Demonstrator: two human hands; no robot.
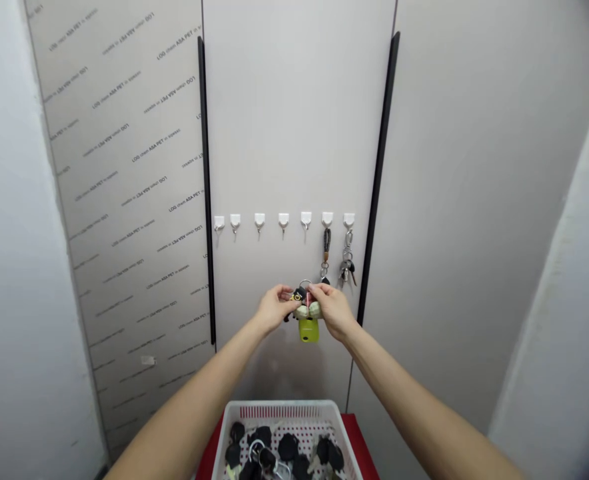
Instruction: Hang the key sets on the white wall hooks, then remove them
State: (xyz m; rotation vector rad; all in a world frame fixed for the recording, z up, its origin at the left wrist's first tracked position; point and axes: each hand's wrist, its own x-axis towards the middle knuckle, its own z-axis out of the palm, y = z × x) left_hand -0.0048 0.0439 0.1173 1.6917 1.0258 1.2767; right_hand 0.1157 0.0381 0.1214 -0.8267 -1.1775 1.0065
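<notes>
Both hands meet in front of the cabinet door, holding one bunch of keys [300, 295] with a metal ring at its top. My left hand [277, 308] pinches the black-headed keys on the bunch's left side. On the other side my right hand [332, 308] grips it near the ring and pale green pieces. A yellow-green tag or case [308, 331] dangles below the fingers. Behind my right hand, a key set on a dark braided strap [327, 245] hangs from a white hook [327, 219]. Farther right, another key bunch [347, 267] hangs from the last hook [349, 219].
Several more white adhesive hooks [259, 220] line the door to the left. Long black handles [382, 167] run along both door edges. Below my hands, a white plastic basket [287, 405] holds several black-headed keys and rings, resting on a red surface [359, 448].
</notes>
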